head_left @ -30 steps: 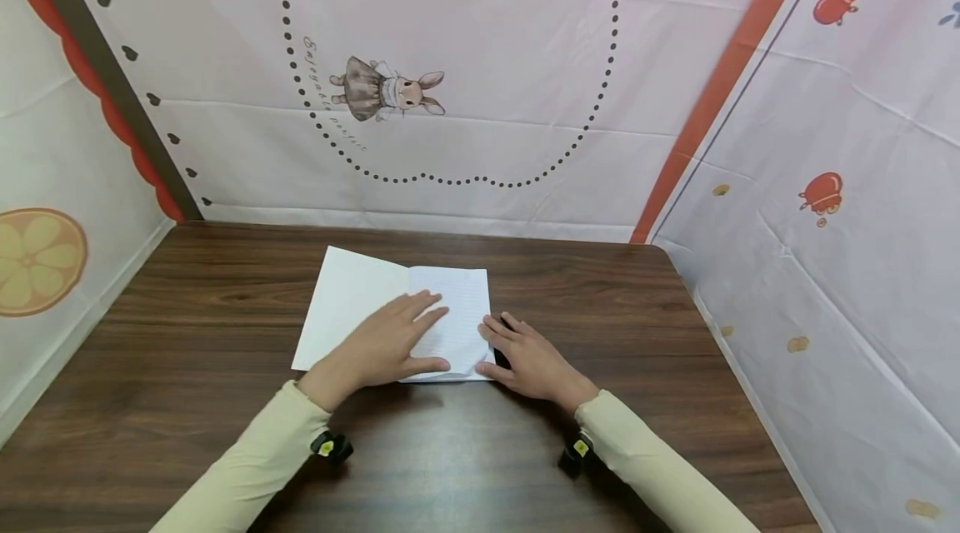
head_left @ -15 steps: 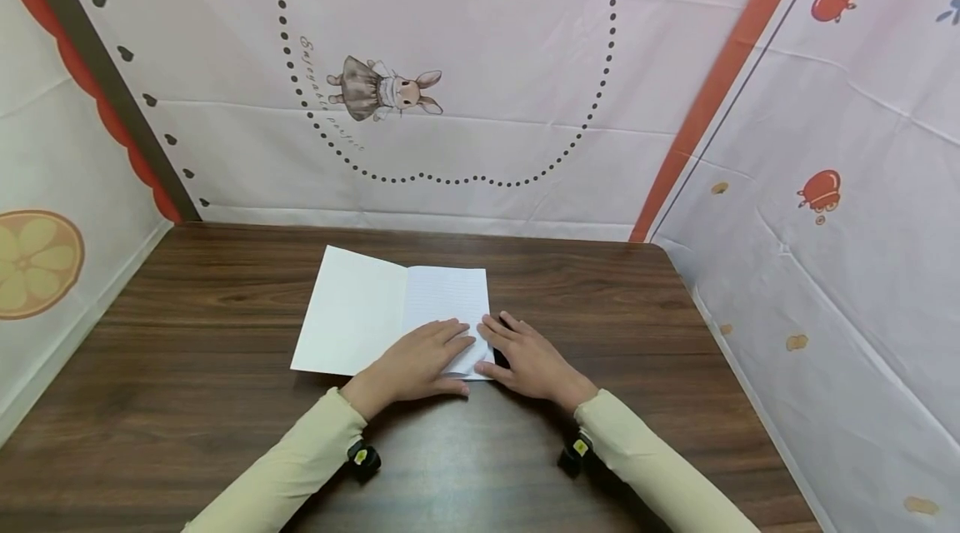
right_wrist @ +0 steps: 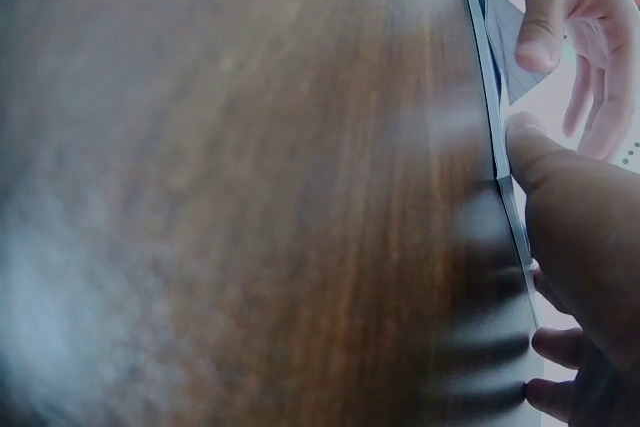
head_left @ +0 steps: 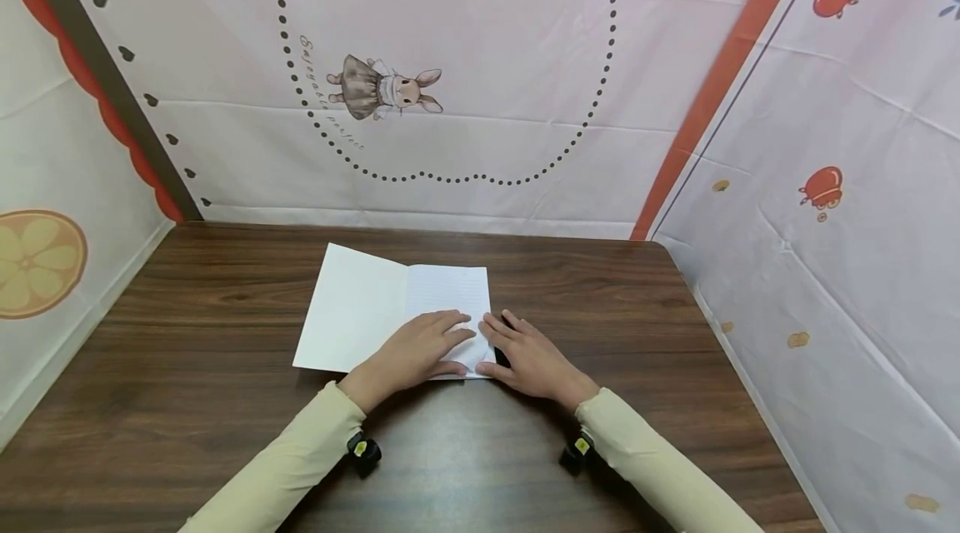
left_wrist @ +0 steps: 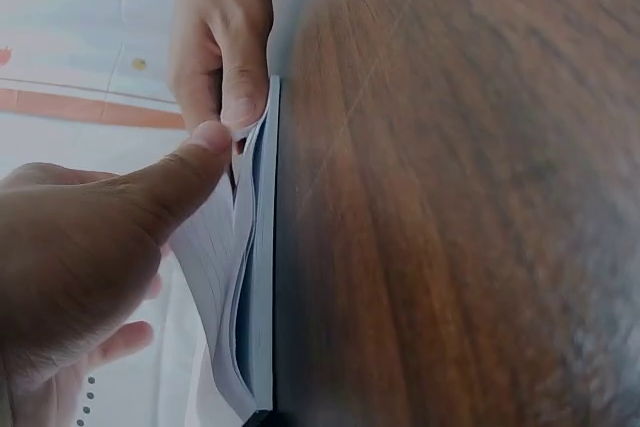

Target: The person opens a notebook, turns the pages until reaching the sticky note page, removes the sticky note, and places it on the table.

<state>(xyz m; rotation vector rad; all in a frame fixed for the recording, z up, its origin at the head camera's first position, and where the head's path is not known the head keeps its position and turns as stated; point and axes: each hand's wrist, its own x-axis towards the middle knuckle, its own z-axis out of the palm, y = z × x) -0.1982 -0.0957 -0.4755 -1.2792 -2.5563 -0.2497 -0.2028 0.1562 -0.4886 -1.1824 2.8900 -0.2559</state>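
An open notebook lies on the table, its blank white left side (head_left: 352, 308) flat and its lined right page (head_left: 447, 287) partly under the hands. The left hand (head_left: 412, 350) is over the lower part of the lined page, fingers extended toward the right. At the notebook's right edge, the right hand (head_left: 534, 360) rests with its fingers spread and its thumb on the lower corner. In the left wrist view, several pages (left_wrist: 215, 267) bow up from the stack near the left thumb, and the other hand (left_wrist: 222, 37) touches their far end.
The dark wooden table (head_left: 187, 366) surrounds the notebook. Behind it hangs a white printed cloth (head_left: 487, 58) with a rabbit figure, and similar cloth (head_left: 885, 266) stands along the right side. A small black device (head_left: 364, 454) is at the left wrist, another (head_left: 576, 454) at the right.
The left hand has moved right across the lined page toward the right hand, then slightly up over the last half second. The right hand has stayed nearly where it was.
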